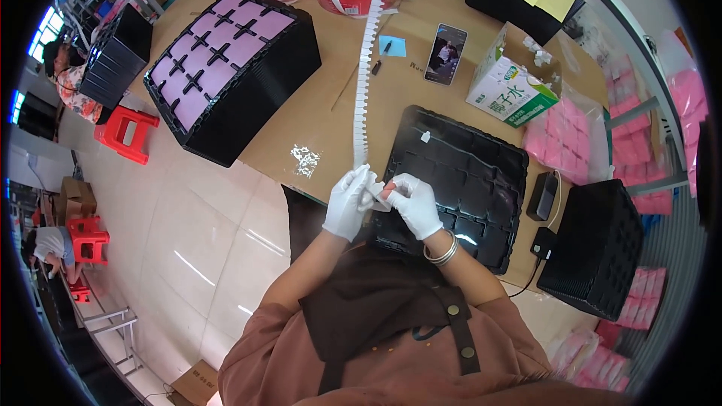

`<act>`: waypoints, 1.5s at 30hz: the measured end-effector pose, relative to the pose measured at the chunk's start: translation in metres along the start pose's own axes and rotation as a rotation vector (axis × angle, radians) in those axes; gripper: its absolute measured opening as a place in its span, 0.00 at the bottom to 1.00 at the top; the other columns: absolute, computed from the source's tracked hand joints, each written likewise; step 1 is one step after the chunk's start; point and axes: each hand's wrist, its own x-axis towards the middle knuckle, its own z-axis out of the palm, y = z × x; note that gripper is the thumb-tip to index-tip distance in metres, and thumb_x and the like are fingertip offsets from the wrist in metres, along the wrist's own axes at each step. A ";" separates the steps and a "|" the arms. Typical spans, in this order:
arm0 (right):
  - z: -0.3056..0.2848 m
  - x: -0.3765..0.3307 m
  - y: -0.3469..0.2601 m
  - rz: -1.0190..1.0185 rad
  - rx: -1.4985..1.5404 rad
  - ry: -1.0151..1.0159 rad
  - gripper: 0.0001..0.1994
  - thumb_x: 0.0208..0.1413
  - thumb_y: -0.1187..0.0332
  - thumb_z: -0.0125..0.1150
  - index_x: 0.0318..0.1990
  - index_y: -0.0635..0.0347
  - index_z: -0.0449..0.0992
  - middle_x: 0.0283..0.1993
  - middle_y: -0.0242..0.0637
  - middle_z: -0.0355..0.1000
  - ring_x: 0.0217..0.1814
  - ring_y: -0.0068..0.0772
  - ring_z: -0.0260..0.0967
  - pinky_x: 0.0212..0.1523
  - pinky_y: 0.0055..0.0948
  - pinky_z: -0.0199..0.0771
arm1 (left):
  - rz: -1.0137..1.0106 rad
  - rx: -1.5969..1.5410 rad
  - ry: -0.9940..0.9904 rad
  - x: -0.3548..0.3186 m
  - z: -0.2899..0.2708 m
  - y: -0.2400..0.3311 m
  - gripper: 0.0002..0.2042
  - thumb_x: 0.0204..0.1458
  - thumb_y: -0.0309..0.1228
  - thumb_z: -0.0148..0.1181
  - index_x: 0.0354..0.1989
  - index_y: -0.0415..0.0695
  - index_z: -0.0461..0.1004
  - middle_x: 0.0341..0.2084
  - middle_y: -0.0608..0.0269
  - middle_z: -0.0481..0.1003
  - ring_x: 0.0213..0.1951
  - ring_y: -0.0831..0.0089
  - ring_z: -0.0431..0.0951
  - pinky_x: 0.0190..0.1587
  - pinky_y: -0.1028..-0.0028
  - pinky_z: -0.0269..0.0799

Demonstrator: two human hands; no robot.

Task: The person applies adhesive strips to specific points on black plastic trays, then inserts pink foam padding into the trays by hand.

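A long white strip with a notched edge (363, 90) runs from the far side of the table down to my hands. My left hand (347, 203), in a white glove, has its fingers closed on the strip's near end. My right hand (415, 207), gloved in white with a bare thumb or fingertip showing, pinches a small white piece at that same end; whether it is torn off I cannot tell. Right beside my hands lies a black plastic tray (481, 158) with moulded compartments. One small white tab (426, 137) rests on it.
Left stands a stack of black trays (263, 79) topped with pink-purple panels. A red bowl (350, 4) of white strips sits at the far edge. A phone (446, 53), an open carton (513, 90), pink packs (565, 135) and black trays (594, 248) lie right. Red stools (126, 134) stand left.
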 end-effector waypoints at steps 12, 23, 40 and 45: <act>-0.040 -0.022 0.031 -0.170 -0.585 -0.084 0.04 0.34 0.74 0.64 0.23 0.60 0.77 0.34 0.40 0.71 0.37 0.41 0.70 0.38 0.32 0.71 | 0.183 0.130 0.136 0.001 -0.015 0.000 0.05 0.57 0.29 0.54 0.38 0.43 0.69 0.28 0.68 0.70 0.20 0.87 0.65 0.18 0.89 0.57; -0.011 -0.011 0.000 -0.082 -0.123 -0.002 0.12 0.42 0.72 0.66 0.36 0.65 0.73 0.33 0.32 0.70 0.25 0.18 0.63 0.30 0.20 0.66 | 0.209 0.257 0.107 -0.012 0.004 -0.007 0.05 0.56 0.30 0.55 0.34 0.42 0.71 0.23 0.69 0.71 0.17 0.88 0.64 0.19 0.86 0.60; -0.123 -0.015 -0.005 -0.527 -0.590 0.554 0.03 0.39 0.79 0.58 0.22 0.61 0.71 0.25 0.39 0.67 0.32 0.38 0.68 0.35 0.34 0.69 | 0.090 0.192 0.096 0.003 -0.004 -0.007 0.09 0.57 0.32 0.53 0.43 0.44 0.67 0.27 0.70 0.70 0.24 0.85 0.70 0.17 0.88 0.56; -0.275 0.012 0.055 0.040 -0.759 0.736 0.02 0.42 0.75 0.60 0.23 0.63 0.73 0.27 0.44 0.71 0.34 0.41 0.74 0.38 0.32 0.71 | 0.083 0.186 0.116 0.006 0.006 -0.016 0.08 0.57 0.31 0.52 0.42 0.43 0.68 0.27 0.69 0.70 0.21 0.86 0.68 0.18 0.87 0.58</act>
